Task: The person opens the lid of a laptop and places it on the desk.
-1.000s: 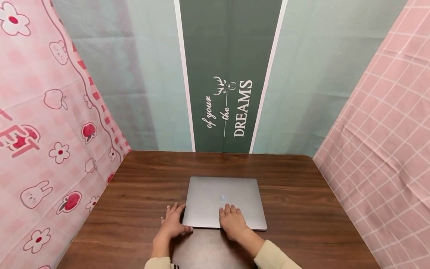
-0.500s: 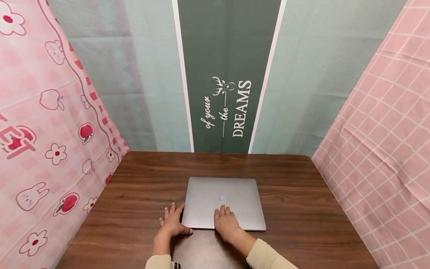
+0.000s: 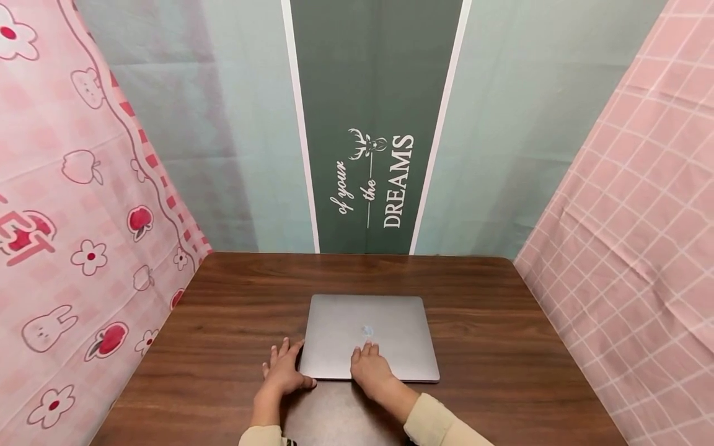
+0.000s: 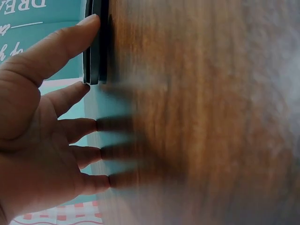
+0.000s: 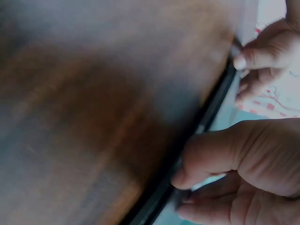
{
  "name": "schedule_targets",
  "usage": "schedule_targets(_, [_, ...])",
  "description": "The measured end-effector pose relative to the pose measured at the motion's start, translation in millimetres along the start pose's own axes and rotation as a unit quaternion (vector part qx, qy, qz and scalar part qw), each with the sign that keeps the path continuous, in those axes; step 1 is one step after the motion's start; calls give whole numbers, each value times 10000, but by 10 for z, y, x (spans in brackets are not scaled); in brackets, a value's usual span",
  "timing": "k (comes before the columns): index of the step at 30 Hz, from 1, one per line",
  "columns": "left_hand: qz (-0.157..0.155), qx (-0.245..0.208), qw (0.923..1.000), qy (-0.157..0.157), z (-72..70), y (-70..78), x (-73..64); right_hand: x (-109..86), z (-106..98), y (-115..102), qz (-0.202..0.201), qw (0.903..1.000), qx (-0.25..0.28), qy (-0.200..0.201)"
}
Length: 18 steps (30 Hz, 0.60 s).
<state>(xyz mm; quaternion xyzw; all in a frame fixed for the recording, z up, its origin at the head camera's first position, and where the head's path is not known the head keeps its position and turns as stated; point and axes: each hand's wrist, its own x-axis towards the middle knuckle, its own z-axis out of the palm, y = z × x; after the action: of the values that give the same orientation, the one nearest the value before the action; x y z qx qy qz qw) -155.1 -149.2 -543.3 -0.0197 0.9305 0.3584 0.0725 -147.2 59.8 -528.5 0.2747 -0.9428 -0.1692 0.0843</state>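
Observation:
A closed silver laptop (image 3: pixel 396 334) lies flat on the wooden table, with a small pale logo in the middle of its lid. My left hand (image 3: pixel 283 368) is at its near left corner, fingers spread on the table along the side. In the left wrist view the thumb touches the laptop's dark front edge (image 4: pixel 96 51), and the index fingertip meets its corner. My right hand (image 3: pixel 372 373) is at the middle of the front edge. The right wrist view shows its thumb (image 5: pixel 201 159) against that edge, the other fingers over the lid.
Brown wood-grain table (image 3: pixel 502 347) surrounds the laptop. A green curtain (image 3: pixel 379 80) with white lettering hangs behind the far edge. Pink patterned cloth (image 3: pixel 111 204) flanks the left side and pink checked cloth (image 3: pixel 630 204) the right.
My right hand has slid left along the laptop's front edge, and its fingers now look more bent. The left hand stays at the corner. The whole head view has shifted slightly.

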Motion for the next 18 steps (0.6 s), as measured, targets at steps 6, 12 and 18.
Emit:
schedule_targets(6, [31, -93, 9999, -18, -8, -22, -12, -40, 52, -45, -35, 9979, -633, 151])
schedule_targets(12, [35, -60, 10000, -41, -9, -28, -19, -49, 27, -7, -137, 9949, -974, 225])
schedule_targets(18, [10, -65, 10000, -64, -13, -28, -21, -54, -47, 50, -261, 9935, -1076, 267])
